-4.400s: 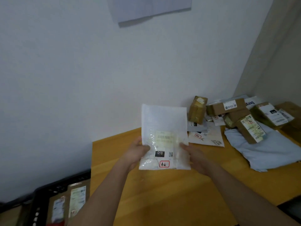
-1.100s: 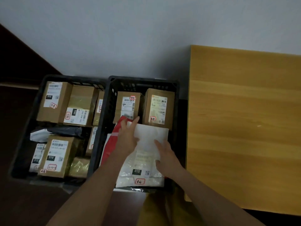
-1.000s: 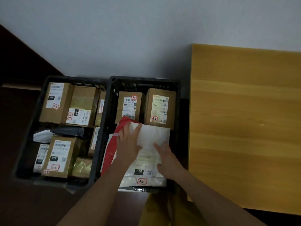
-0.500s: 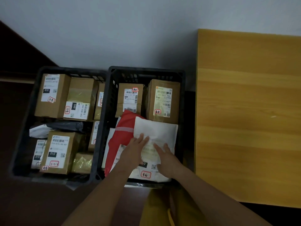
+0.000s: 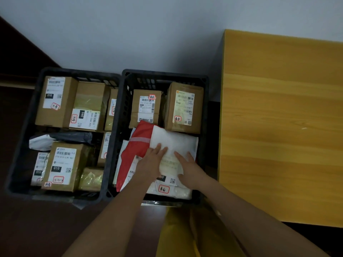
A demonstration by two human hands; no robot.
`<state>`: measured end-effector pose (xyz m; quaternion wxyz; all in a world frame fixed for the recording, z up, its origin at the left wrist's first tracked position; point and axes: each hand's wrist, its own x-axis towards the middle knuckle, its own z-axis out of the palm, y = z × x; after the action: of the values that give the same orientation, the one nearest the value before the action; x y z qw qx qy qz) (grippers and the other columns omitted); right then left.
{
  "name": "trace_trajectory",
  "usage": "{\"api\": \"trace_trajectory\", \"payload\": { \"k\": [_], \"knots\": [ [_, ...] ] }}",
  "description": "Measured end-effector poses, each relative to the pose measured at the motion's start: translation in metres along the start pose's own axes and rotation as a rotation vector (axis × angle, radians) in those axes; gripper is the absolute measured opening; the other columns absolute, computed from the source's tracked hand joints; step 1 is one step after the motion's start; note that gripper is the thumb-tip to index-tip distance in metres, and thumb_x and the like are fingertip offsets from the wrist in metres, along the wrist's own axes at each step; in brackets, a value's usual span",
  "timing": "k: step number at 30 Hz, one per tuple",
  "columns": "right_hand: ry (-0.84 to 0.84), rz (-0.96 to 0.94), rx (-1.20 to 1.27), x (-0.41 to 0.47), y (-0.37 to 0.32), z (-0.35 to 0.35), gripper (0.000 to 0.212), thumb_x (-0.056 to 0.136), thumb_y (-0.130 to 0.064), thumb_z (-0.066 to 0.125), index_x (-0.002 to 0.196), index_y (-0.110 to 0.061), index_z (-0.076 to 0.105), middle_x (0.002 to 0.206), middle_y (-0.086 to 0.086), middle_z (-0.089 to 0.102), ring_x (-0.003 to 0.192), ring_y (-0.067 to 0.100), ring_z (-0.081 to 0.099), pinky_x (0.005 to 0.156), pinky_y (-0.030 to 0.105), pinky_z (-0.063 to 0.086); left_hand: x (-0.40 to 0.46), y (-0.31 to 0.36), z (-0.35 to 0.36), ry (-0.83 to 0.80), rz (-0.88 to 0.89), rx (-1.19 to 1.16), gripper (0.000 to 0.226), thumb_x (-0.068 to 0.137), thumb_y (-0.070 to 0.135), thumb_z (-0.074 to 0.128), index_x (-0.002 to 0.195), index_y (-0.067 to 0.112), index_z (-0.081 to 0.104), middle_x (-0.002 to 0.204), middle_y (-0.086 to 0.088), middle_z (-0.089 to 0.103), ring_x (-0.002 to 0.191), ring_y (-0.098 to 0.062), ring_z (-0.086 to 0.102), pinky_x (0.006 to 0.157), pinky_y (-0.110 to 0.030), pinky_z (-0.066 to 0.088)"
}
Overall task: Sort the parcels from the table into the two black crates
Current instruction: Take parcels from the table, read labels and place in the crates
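Note:
A white padded mailer (image 5: 176,141) lies flat in the right black crate (image 5: 128,84), on top of a red mailer (image 5: 138,145). My left hand (image 5: 150,162) and my right hand (image 5: 187,166) both rest on the white mailer with straight fingers, palms down. Behind them in that crate stand two brown boxes (image 5: 182,108) with labels. The left black crate (image 5: 27,130) holds several brown boxes and a grey bag. The wooden table (image 5: 278,117) shows only bare top here.
Both crates stand on a dark floor against a white wall, side by side, left of the table's edge. Yellow cloth (image 5: 178,234) shows at the bottom between my arms.
I turned from the table and carried the white mailer down into the right crate. In the last second both hands slid toward me along the mailer, which settled flat.

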<state>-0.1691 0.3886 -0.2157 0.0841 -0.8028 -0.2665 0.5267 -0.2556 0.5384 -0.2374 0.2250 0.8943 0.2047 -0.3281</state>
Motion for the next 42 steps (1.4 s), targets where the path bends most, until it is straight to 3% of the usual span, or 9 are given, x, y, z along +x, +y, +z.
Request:
{"api": "trace_trajectory", "payload": {
  "k": [2, 5, 10, 14, 18, 26, 36, 42],
  "knots": [
    [0.088, -0.035, -0.002, -0.013, -0.004, -0.009, 0.088, 0.097, -0.013, 0.054, 0.154, -0.043, -0.006, 0.163, 0.008, -0.017, 0.145, 0.032, 0.026, 0.106, 0.031, 0.044, -0.010, 0.004, -0.011, 0.020, 0.013, -0.032, 0.101, 0.081, 0.015, 0.077, 0.156, 0.030, 0.011, 0.164, 0.003, 0.003, 0.145, -0.022, 0.016, 0.105, -0.041, 0.040],
    [0.226, -0.096, -0.026, -0.032, -0.008, -0.024, 0.090, 0.095, -0.011, 0.055, 0.153, -0.045, -0.005, 0.164, 0.007, -0.013, 0.148, 0.033, 0.016, 0.110, 0.037, 0.041, -0.025, 0.013, -0.029, 0.102, 0.030, -0.081, 0.093, 0.085, 0.022, 0.074, 0.156, 0.029, 0.013, 0.164, 0.002, 0.005, 0.147, -0.022, 0.016, 0.111, -0.044, 0.037],
    [0.374, -0.102, -0.101, -0.067, -0.007, -0.056, 0.089, 0.096, -0.014, 0.055, 0.154, -0.043, -0.005, 0.163, 0.008, -0.018, 0.150, 0.034, -0.010, 0.120, 0.051, 0.012, -0.035, 0.045, -0.069, 0.284, 0.087, -0.070, 0.093, 0.089, 0.031, 0.069, 0.157, 0.025, 0.007, 0.164, -0.001, 0.002, 0.148, -0.025, 0.012, 0.112, -0.039, 0.034],
    [0.460, -0.080, -0.160, -0.087, 0.005, -0.078, 0.092, 0.096, -0.020, 0.056, 0.151, -0.048, -0.012, 0.161, 0.004, -0.027, 0.149, 0.035, -0.019, 0.118, 0.060, 0.003, -0.035, 0.080, -0.095, 0.343, 0.106, 0.008, 0.099, 0.088, 0.042, 0.067, 0.156, 0.031, -0.004, 0.163, 0.002, -0.012, 0.149, -0.029, 0.003, 0.117, -0.048, 0.023],
    [0.529, -0.066, -0.149, -0.112, 0.033, -0.105, 0.094, 0.096, -0.032, 0.059, 0.150, -0.049, -0.016, 0.159, 0.002, -0.030, 0.147, 0.035, -0.024, 0.117, 0.063, -0.003, -0.033, 0.130, -0.113, 0.381, 0.145, 0.042, 0.100, 0.088, 0.049, 0.064, 0.155, 0.031, -0.008, 0.162, 0.004, -0.018, 0.149, -0.029, -0.002, 0.119, -0.049, 0.017],
    [0.667, 0.003, -0.152, -0.168, 0.130, -0.167, 0.094, 0.094, -0.036, 0.061, 0.151, -0.049, -0.013, 0.161, 0.003, -0.025, 0.149, 0.035, -0.016, 0.116, 0.064, 0.004, -0.018, 0.261, -0.127, 0.443, 0.212, 0.167, 0.103, 0.087, 0.058, 0.060, 0.153, 0.033, -0.015, 0.162, 0.001, -0.019, 0.149, -0.031, 0.001, 0.120, -0.048, 0.016],
    [0.752, 0.113, -0.105, -0.256, 0.311, -0.240, 0.095, 0.093, -0.037, 0.062, 0.151, -0.048, -0.014, 0.161, 0.004, -0.026, 0.149, 0.036, -0.016, 0.115, 0.065, 0.004, -0.004, 0.460, -0.101, 0.414, 0.275, 0.308, 0.100, 0.088, 0.060, 0.056, 0.153, 0.035, -0.015, 0.160, 0.003, -0.026, 0.149, -0.031, -0.003, 0.118, -0.052, 0.014],
    [0.781, 0.215, -0.047, -0.288, 0.384, -0.273, 0.094, 0.094, -0.038, 0.061, 0.151, -0.047, -0.014, 0.161, 0.007, -0.024, 0.149, 0.037, -0.014, 0.115, 0.066, 0.006, 0.007, 0.533, -0.102, 0.413, 0.353, 0.397, 0.100, 0.088, 0.060, 0.056, 0.152, 0.036, -0.016, 0.160, 0.002, -0.025, 0.149, -0.032, -0.003, 0.118, -0.054, 0.014]
  ]
}}
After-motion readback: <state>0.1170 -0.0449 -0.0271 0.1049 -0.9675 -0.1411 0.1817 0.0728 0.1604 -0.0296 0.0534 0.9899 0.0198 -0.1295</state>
